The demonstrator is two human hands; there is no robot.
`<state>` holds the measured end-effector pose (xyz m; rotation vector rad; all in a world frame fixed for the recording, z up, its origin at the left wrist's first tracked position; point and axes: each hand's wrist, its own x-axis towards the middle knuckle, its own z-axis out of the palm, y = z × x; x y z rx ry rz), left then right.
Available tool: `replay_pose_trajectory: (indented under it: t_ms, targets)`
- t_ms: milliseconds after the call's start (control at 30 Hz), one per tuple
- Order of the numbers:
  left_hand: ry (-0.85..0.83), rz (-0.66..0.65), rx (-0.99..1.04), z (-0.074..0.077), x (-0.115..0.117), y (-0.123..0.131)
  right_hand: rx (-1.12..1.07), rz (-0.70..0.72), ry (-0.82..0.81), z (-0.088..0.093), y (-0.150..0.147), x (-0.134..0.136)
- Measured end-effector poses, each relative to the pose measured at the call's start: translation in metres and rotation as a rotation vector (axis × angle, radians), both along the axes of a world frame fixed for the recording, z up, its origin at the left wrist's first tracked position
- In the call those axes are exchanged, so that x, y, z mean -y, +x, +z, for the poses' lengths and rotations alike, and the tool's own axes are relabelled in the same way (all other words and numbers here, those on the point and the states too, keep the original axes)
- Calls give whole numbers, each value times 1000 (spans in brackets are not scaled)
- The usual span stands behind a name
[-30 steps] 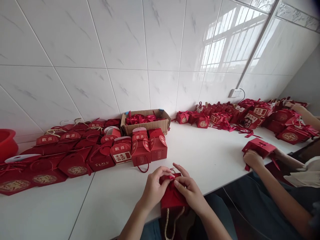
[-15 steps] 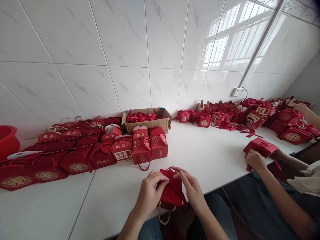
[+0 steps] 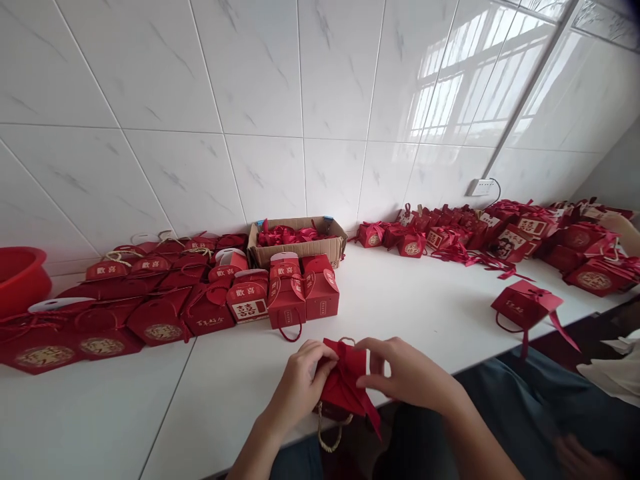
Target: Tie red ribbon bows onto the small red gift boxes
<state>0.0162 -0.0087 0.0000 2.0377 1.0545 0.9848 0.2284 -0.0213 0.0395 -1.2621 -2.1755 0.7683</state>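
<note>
1. Red box (image 3: 336, 396) is at the near edge of the table (image 3: 425, 320), its ribbon (image 3: 372, 415) trailing.
2. Left hand (image 3: 306, 375): fingers pinched together on the ribbon.
3. Right hand (image 3: 400, 370): thumb and forefinger apart at the box's right side.
4. Cardboard carton (image 3: 261, 255) stands farther back.

1 head camera looks down at the hands (image 3: 301, 379).
</note>
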Motion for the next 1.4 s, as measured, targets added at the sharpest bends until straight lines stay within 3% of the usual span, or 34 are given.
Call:
replay_pose_trajectory:
  t_ms: [100,233,467,700,867,1067,1400]
  targets:
    - [-3,-43,-19,8,0,1,-124,-89,-39,-1,-2,-7]
    - [-5,-78,-89,20,-2,1,-252,-5,-105,-13,-15,-20]
    - [6,-133,-293,35,-12,-15,-244,165,97,-19,-11,-9]
    - [-78,-206,-341,45,-19,-13,-162,197,219,-32,-8,-6]
    - [-152,-311,-425,43,-26,-8,-174,194,263,-38,-8,-7]
    - [-238,-382,-268,32,-33,-10,-181,187,252,-42,-11,-7]
    - [-8,-144,-311,21,-38,-16,-220,195,213,-41,-12,-8]
